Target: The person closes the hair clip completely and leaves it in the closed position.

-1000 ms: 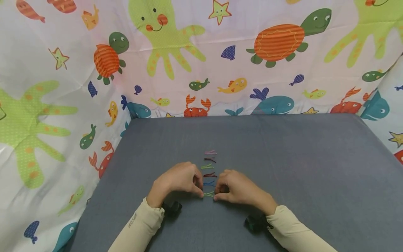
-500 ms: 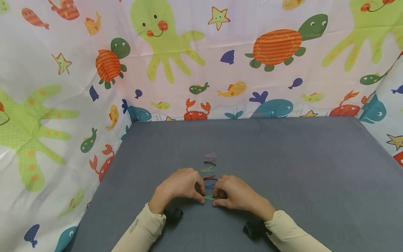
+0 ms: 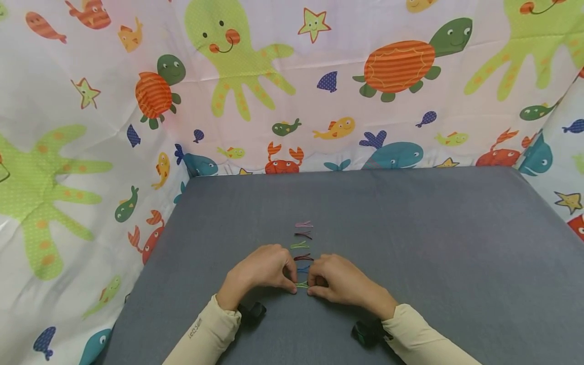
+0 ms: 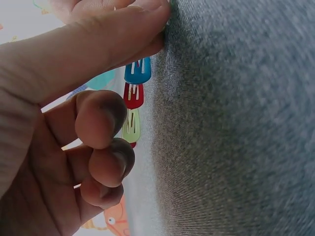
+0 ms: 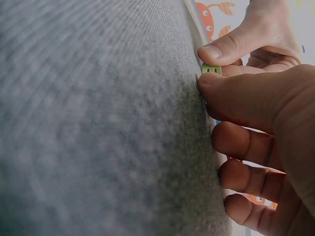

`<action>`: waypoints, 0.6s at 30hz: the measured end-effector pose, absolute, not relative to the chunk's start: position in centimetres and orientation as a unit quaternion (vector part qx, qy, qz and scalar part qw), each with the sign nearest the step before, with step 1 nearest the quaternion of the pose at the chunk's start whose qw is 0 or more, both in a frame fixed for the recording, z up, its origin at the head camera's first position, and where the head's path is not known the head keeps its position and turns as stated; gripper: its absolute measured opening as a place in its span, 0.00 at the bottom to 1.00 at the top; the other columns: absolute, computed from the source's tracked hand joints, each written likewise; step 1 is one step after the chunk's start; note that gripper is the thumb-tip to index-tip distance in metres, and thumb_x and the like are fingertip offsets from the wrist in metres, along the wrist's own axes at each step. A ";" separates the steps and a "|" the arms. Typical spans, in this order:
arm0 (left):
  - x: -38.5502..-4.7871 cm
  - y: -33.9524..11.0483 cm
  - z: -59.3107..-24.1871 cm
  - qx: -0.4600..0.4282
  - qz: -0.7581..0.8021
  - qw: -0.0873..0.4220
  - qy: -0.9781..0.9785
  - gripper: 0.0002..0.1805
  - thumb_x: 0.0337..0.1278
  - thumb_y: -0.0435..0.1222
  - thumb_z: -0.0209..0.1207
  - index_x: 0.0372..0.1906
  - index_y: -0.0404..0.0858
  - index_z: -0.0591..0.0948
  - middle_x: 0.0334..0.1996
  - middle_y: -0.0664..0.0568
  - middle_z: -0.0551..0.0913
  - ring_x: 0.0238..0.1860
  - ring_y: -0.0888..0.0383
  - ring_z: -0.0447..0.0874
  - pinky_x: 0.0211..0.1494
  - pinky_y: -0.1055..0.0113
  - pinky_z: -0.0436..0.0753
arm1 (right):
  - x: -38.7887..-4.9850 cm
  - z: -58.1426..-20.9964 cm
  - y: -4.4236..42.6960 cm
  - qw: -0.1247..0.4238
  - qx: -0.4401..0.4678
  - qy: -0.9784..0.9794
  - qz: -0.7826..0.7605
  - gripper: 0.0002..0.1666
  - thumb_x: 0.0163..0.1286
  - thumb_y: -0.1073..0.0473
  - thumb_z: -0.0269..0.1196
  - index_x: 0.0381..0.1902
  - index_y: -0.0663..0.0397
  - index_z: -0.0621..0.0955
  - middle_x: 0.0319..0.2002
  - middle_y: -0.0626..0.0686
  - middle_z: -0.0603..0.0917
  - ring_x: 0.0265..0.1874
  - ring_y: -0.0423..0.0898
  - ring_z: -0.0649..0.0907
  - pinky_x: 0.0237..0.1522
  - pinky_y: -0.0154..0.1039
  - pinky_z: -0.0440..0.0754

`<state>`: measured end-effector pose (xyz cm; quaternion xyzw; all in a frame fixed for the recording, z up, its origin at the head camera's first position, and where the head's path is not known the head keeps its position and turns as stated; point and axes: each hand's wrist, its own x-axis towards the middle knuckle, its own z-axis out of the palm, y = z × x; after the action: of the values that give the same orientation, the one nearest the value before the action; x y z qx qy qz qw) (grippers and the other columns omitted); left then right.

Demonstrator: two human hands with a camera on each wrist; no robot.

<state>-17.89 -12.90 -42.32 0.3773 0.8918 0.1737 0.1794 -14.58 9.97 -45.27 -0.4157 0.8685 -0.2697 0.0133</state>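
Several hair clips lie in a column on the grey table: pink (image 3: 304,224), dark red (image 3: 303,234), light green (image 3: 299,245), another dark red (image 3: 303,257) and blue (image 3: 303,269). At the near end, a light green clip (image 3: 301,285) is pinched at its left end by the left hand (image 3: 262,269) and at its right end by the right hand (image 3: 348,283). In the right wrist view this green clip (image 5: 211,70) shows between both thumbs, low against the cloth. The left wrist view shows the blue clip (image 4: 138,71) beyond the left thumb.
The grey table (image 3: 433,243) extends around the hands. A printed curtain (image 3: 255,30) with sea animals stands along its back and sides. A dark device is at each wrist, under the cream sleeves (image 3: 210,324).
The head view has shifted slightly. Both hands stay at the near green clip, their fingertips marginally closer together than a second ago; the other clips keep their places.
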 end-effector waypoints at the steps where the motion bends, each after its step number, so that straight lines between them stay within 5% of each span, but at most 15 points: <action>1: -17.9 -12.9 -42.3 0.379 0.176 0.181 0.890 0.05 0.48 0.46 0.77 0.25 0.58 0.90 0.23 0.73 0.84 0.23 0.76 0.77 0.29 0.75 0.76 | -14.6 -45.3 10.0 0.014 -0.416 0.869 -0.268 0.11 0.62 0.52 0.75 0.26 0.36 0.82 0.23 0.34 0.75 0.27 0.30 0.70 0.38 0.33 0.72; 18: -18.1 -13.1 -41.7 0.387 0.245 0.181 0.870 0.04 0.56 0.40 0.73 0.28 0.52 0.91 0.18 0.70 0.81 0.19 0.72 0.71 0.24 0.75 0.69 | -14.8 -45.2 10.1 -0.003 -0.382 0.878 -0.288 0.09 0.65 0.56 0.72 0.29 0.36 0.82 0.25 0.35 0.77 0.26 0.31 0.73 0.32 0.30 0.72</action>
<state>-18.09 -13.15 -41.74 0.3867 0.8705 0.2445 0.1815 -14.77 10.08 -45.19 -0.3818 0.8783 -0.2879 -0.0025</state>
